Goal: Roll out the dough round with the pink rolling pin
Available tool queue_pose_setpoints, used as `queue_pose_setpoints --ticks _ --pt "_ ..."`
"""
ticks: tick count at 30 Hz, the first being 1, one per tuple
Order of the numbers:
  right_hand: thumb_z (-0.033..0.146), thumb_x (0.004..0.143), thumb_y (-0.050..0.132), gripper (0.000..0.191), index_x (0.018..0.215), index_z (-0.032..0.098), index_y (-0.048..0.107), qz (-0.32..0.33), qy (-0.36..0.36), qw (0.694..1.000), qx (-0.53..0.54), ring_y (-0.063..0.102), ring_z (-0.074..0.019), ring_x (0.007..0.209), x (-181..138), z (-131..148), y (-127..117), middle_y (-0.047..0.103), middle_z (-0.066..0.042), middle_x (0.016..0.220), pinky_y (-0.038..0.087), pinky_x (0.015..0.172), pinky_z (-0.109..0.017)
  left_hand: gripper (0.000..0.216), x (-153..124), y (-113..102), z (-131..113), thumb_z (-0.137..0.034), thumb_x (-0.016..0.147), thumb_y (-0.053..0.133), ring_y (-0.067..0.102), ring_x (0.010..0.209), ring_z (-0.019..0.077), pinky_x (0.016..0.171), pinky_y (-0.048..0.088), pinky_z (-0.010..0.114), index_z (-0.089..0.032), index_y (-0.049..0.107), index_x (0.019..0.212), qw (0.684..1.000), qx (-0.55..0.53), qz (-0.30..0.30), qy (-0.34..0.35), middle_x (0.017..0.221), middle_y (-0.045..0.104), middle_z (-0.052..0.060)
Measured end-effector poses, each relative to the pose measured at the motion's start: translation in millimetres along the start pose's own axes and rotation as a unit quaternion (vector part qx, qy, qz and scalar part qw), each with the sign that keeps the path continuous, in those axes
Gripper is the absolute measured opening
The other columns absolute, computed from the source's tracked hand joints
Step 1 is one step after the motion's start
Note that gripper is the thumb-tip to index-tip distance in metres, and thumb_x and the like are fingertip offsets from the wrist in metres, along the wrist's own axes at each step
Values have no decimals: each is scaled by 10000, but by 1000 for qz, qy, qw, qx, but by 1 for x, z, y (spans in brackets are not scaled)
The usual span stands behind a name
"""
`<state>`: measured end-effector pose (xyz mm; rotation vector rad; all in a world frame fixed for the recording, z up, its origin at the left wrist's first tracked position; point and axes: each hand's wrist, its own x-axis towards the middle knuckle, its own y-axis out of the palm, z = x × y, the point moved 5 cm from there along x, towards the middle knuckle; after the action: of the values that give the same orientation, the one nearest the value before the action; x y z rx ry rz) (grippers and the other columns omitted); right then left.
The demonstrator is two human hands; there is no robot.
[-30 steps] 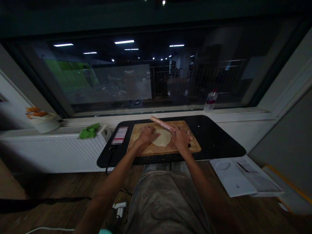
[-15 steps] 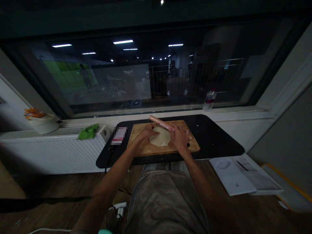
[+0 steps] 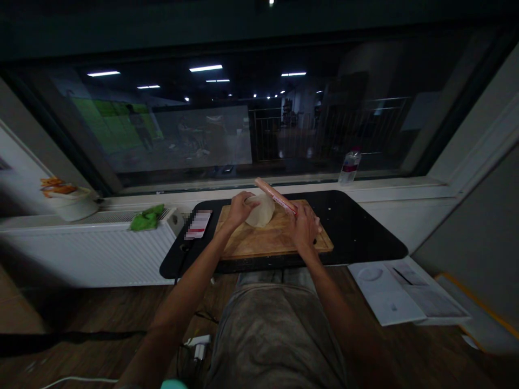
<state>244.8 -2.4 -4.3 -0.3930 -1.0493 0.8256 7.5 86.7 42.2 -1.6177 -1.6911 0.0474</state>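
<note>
A wooden cutting board [image 3: 259,246] lies on a black tabletop [image 3: 360,232] in front of me. My left hand [image 3: 239,208] is closed on the edge of a flat round of pale dough [image 3: 261,212] and holds it lifted off the board. My right hand [image 3: 302,227] grips a pinkish rolling pin [image 3: 275,195], whose far end is tilted up over the board's back edge.
A clear plastic bottle [image 3: 349,166] stands on the window sill. On the radiator at left lie a green cloth [image 3: 146,218] and a white bowl [image 3: 75,202]. A blurred card [image 3: 197,225] sits left of the board. Papers [image 3: 399,294] lie on the floor at right.
The dough lay flat on the board under both hands; my left hand has now lifted it up and back. My right hand has raised the rolling pin off the board.
</note>
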Motion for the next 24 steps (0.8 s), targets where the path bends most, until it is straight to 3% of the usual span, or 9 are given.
queue_pose_setpoints --ticks 6,10,13,15,24 --pt "439 1206 377 468 1502 224 668 -45 13 998 42 609 -327 1330 -1 -4 -6 720 -161 1419 389 1101 -434 88 -23 0 -24 -224 983 754 742 1061 259 1004 601 390 -191 824 1025 991 13 10 134 1083 804 92" --pt "456 1208 372 471 1507 235 661 -46 6 998 36 621 -323 1295 -2 -3 -7 724 -158 1393 397 1077 -421 148 -67 9 -23 -175 1025 682 753 1098 256 1015 608 389 -198 810 1096 978 -1 89 191 1120 796 101" --pt "445 1205 377 465 1497 230 669 -38 3 999 37 612 -325 1314 -2 -2 -5 717 -162 1427 390 1093 -429 272 -100 17 -11 -66 961 671 758 1175 258 1078 613 415 -216 820 1132 961 24 172 215 1219 808 106" --pt "441 1202 385 464 1477 221 688 -32 9 999 41 610 -330 1318 -1 -3 -2 720 -167 1419 387 1104 -440 325 -114 18 -1 -40 926 698 756 1221 267 1119 613 442 -219 830 1164 955 40 188 225 1245 818 113" --pt "445 1202 415 460 1463 218 718 -21 -17 1000 14 620 -342 1288 -1 -4 2 740 -168 1350 412 1071 -445 346 -119 8 15 -84 1002 702 776 1271 281 1150 626 506 -236 850 1275 941 136 168 259 1332 838 117"
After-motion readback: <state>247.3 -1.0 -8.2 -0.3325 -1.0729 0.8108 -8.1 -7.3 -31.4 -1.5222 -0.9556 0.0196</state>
